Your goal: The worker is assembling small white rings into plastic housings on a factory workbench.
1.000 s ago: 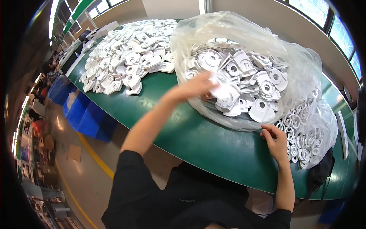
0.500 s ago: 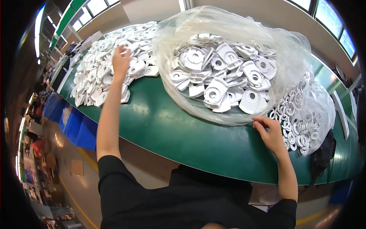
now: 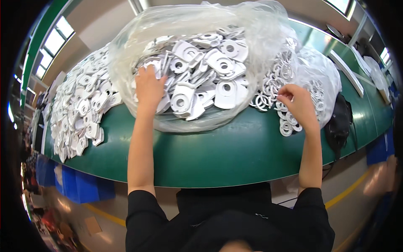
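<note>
Inside the open clear plastic bag point(image 3: 189, 127) lies a heap of white plastic parts point(image 3: 183, 100), each a plate with a round hole. My left hand point(image 3: 150, 88) reaches over the bag's near left edge onto these parts, fingers spread and thumb apart; its fingertips touch the heap. To the right, my right hand point(image 3: 299, 105) is over a pile of white rings point(image 3: 288, 127), thumb and forefinger pinched together. Whether a ring is between them I cannot make out.
More of the white plates form a loose pile point(image 3: 84, 101) on the green table point(image 3: 218, 159) at left. A second clear bag point(image 3: 329, 80) holds rings. Beside it lie a black bag point(image 3: 338, 122) and a white strip point(image 3: 346, 73). Blue bins point(image 3: 84, 185) stand below the left edge.
My left hand has gone from the loose pile to the parts in the bag. My right hand has moved from the bag's rim to the rings. The view has turned right.
</note>
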`<state>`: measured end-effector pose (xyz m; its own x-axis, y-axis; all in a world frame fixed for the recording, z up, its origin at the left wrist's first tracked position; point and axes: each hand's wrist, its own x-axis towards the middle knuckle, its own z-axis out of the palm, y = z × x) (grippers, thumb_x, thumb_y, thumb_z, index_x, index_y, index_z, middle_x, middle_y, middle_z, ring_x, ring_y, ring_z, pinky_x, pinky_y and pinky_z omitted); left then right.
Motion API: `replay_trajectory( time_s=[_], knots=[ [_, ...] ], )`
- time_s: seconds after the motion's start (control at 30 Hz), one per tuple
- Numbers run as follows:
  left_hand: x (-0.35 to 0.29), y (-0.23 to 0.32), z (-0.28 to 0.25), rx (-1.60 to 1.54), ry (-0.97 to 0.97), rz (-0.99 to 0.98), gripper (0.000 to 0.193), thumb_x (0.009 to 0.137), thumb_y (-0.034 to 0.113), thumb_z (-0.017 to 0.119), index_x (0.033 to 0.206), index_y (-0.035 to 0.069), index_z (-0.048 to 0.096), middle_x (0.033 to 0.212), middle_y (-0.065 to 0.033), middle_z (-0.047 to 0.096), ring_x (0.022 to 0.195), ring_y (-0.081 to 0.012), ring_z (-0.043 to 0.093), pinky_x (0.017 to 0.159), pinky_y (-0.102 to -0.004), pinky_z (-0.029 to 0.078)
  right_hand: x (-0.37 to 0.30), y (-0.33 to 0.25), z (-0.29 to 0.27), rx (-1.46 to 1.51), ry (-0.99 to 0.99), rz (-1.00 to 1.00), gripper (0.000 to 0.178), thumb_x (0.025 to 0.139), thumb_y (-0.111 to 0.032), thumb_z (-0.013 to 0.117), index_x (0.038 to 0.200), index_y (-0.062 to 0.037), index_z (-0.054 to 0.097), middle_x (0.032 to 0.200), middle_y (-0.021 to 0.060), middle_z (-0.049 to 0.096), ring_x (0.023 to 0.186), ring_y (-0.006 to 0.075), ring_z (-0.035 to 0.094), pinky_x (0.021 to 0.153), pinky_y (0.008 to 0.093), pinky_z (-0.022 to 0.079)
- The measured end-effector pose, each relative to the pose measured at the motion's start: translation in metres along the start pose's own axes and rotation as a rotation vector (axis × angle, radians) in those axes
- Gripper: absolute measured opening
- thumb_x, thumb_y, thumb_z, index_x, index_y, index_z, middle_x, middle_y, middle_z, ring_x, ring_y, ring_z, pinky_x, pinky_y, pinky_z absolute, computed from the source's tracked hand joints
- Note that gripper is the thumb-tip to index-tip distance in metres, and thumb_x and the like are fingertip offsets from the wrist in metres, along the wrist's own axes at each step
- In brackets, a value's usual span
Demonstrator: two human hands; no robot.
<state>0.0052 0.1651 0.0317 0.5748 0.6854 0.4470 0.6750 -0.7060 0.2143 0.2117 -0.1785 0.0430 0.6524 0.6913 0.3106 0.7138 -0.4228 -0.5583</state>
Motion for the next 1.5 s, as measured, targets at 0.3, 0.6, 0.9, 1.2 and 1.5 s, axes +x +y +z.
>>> replay_trajectory(
  time_s=[0.3, 0.6, 0.9, 1.2, 1.5],
  knots=[
    [-0.024, 0.043, -0.054, -0.811, -0.09, -0.002, 0.077, 0.081, 0.018, 0.071, 0.141, 0.0, 0.027, 0.122, -0.0208, 0.053, 0.108, -0.0294, 0.056, 0.088, -0.039, 0.047, -0.014, 0.02, -0.013, -0.279, -0.164, 0.058, 0.038, 0.059, -0.022, 0.082, 0.087, -0.0032, 0.065, 0.086, 0.0116, 0.061, 0.083, 0.0282, 0.058, 0.075, 0.0365, 0.047],
    [-0.114, 0.109, -0.026, -2.018, -1.177, -0.448, 0.052, 0.09, 0.014, 0.058, 0.136, 0.006, 0.035, 0.131, -0.0183, 0.05, 0.114, -0.0305, 0.055, 0.088, -0.0426, 0.053, -0.006, 0.014, -0.032, -0.031, -0.166, 0.12, 0.034, 0.062, -0.021, 0.081, 0.084, -0.0046, 0.062, 0.083, 0.0047, 0.06, 0.076, 0.0169, 0.054, 0.07, 0.0299, 0.046],
    [-0.135, 0.122, -0.01, -2.075, -1.403, -0.473, 0.055, 0.096, 0.041, 0.048, 0.137, 0.006, 0.034, 0.13, -0.0155, 0.05, 0.115, -0.0297, 0.055, 0.085, -0.0403, 0.054, -0.009, -0.039, 0.02, 0.363, -0.224, -0.49, 0.044, 0.062, -0.014, 0.084, 0.1, -0.0077, 0.065, 0.099, 0.0024, 0.063, 0.095, 0.0134, 0.056, 0.077, 0.0274, 0.043],
    [-0.132, 0.118, -0.01, -1.829, -1.075, -0.432, 0.034, 0.098, 0.03, 0.049, 0.123, 0.007, 0.045, 0.115, -0.012, 0.062, 0.092, -0.0223, 0.066, 0.057, -0.0267, 0.055, -0.001, -0.016, 0.023, 0.136, 0.056, 0.105, 0.027, 0.078, -0.028, 0.074, 0.078, -0.0022, 0.066, 0.065, 0.0059, 0.061, 0.058, 0.02, 0.058, 0.056, 0.0318, 0.043],
    [-0.128, 0.115, -0.009, -1.919, -1.162, -0.539, 0.043, 0.099, 0.037, 0.041, 0.128, 0.005, 0.043, 0.118, -0.0177, 0.059, 0.093, -0.0269, 0.065, 0.057, -0.0281, 0.054, -0.005, 0.009, 0.021, -0.293, 0.042, 0.123, 0.028, 0.075, -0.027, 0.072, 0.07, -0.0008, 0.066, 0.06, 0.0077, 0.061, 0.054, 0.0205, 0.058, 0.054, 0.0324, 0.045]
  ],
)
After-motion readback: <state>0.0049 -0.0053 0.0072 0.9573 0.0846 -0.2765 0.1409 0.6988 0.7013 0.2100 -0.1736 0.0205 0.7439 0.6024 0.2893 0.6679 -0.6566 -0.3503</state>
